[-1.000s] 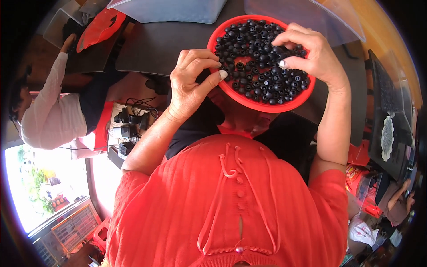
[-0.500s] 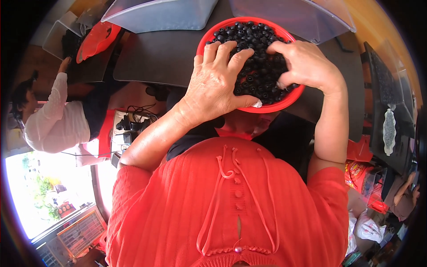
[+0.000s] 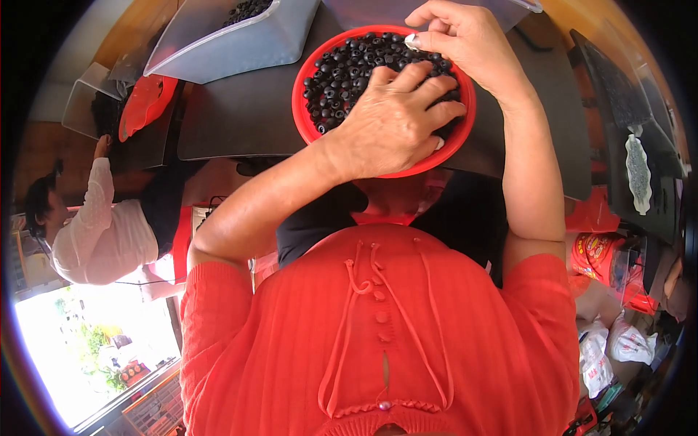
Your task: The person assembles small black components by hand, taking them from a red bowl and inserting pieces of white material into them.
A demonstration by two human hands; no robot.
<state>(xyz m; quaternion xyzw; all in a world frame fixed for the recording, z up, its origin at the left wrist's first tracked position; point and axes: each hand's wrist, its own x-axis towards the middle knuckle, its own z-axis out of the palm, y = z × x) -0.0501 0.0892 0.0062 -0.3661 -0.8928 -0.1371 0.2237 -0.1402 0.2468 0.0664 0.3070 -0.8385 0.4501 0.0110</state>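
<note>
Head view, looking down. Nearest the camera, the person's red knitted top (image 3: 378,341) fills the lower field, and both bare forearms rise from it toward a dark table (image 3: 240,116). The left hand (image 3: 396,123) lies palm down across the near side of a red round bowl (image 3: 299,109); its fingers are spread and slightly curled, resting among the small black ring-shaped beads (image 3: 349,69) heaped inside, with no single bead visibly pinched. The right hand (image 3: 465,40) sits at the far rim of the same bowl, fingers bent and thumb drawn toward the fingertips; whether a bead is held there cannot be told. The bowl stands on the table directly ahead of the person and remains nearly full, so the handling of the beads appears to be at an early or middle stage, with most of the heap yet to be worked through. Farther off, a clear plastic tub (image 3: 233,40) holds a smaller lot of similar dark beads, suggesting some are already set apart. At far left, another person in a white sleeve (image 3: 94,232) works beside a red lid (image 3: 145,102).
</note>
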